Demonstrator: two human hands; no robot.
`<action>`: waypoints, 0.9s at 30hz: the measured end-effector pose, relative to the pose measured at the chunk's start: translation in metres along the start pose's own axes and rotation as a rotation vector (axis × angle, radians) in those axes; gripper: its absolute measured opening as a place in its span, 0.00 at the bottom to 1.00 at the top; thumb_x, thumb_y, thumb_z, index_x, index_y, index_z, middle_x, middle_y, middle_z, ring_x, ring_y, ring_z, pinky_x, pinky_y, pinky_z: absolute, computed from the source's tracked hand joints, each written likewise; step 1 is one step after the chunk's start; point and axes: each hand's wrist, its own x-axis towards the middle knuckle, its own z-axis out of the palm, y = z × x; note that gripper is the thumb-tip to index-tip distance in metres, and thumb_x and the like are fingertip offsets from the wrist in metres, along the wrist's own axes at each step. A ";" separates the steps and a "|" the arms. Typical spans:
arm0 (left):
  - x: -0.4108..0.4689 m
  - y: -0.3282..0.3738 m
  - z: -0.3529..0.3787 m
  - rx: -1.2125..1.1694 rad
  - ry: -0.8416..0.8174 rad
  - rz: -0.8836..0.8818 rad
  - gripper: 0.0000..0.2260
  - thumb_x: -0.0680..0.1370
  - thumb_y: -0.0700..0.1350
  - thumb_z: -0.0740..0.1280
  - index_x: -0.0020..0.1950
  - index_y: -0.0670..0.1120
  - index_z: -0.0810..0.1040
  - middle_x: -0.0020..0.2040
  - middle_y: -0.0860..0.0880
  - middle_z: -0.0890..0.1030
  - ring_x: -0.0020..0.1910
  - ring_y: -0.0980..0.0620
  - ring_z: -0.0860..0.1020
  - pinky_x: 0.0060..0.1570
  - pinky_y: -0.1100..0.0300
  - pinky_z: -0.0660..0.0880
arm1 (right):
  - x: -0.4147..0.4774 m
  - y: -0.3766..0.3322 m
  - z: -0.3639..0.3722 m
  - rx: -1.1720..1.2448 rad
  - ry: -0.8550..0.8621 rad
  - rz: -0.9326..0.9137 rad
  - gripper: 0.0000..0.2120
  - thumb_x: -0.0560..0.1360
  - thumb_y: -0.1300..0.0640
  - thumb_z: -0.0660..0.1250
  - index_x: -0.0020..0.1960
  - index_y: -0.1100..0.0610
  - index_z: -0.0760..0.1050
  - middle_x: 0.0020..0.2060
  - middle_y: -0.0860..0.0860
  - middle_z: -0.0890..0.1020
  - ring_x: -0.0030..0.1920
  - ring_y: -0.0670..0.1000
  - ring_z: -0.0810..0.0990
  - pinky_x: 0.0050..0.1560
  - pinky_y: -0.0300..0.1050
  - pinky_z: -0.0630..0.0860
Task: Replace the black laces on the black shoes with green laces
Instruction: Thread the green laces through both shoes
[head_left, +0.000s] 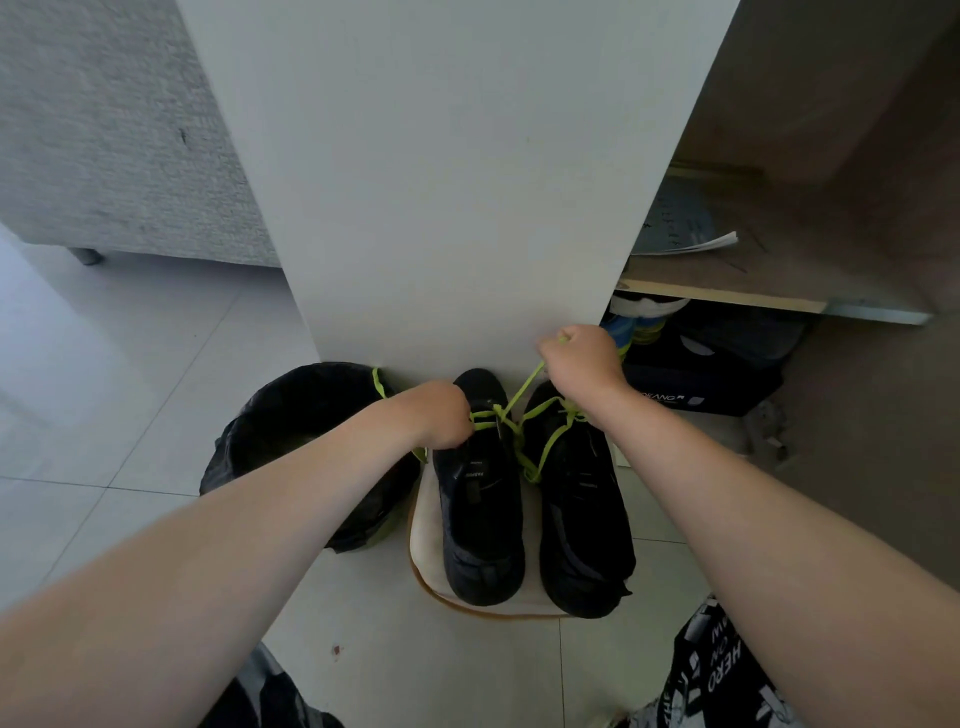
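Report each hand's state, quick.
Left hand: closed, gripping the green lace over the black shoes.
Right hand: closed, pinching a green lace strand pulled up taut.

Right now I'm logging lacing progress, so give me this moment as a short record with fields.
shoes: two black shoes side by side on a pale cushion
laces: green lace threaded on both; no black lace visible
left hand: grips green lace on the shoe nearer the bin
right hand: raised, pinching a taut green lace end
progress: lacing under way, no bow tied yet
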 end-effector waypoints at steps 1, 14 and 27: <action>0.002 0.000 0.002 -0.006 -0.001 -0.036 0.14 0.83 0.44 0.58 0.56 0.39 0.81 0.55 0.42 0.81 0.55 0.44 0.79 0.44 0.58 0.68 | 0.001 0.000 0.000 0.172 0.004 0.053 0.10 0.73 0.66 0.62 0.35 0.57 0.65 0.31 0.56 0.68 0.29 0.56 0.79 0.31 0.55 0.74; 0.003 0.009 0.006 0.048 0.132 -0.007 0.08 0.78 0.42 0.61 0.56 0.44 0.74 0.56 0.46 0.78 0.55 0.44 0.77 0.45 0.54 0.72 | -0.010 0.016 0.016 -0.758 -0.515 -0.176 0.20 0.71 0.61 0.67 0.63 0.60 0.77 0.55 0.57 0.82 0.56 0.58 0.80 0.60 0.53 0.78; 0.008 0.024 0.012 0.044 0.455 0.046 0.19 0.72 0.68 0.64 0.51 0.55 0.81 0.51 0.53 0.79 0.50 0.48 0.80 0.44 0.57 0.75 | 0.002 0.034 0.013 -0.444 -0.516 -0.100 0.03 0.74 0.56 0.74 0.43 0.49 0.84 0.41 0.48 0.84 0.46 0.49 0.81 0.50 0.42 0.77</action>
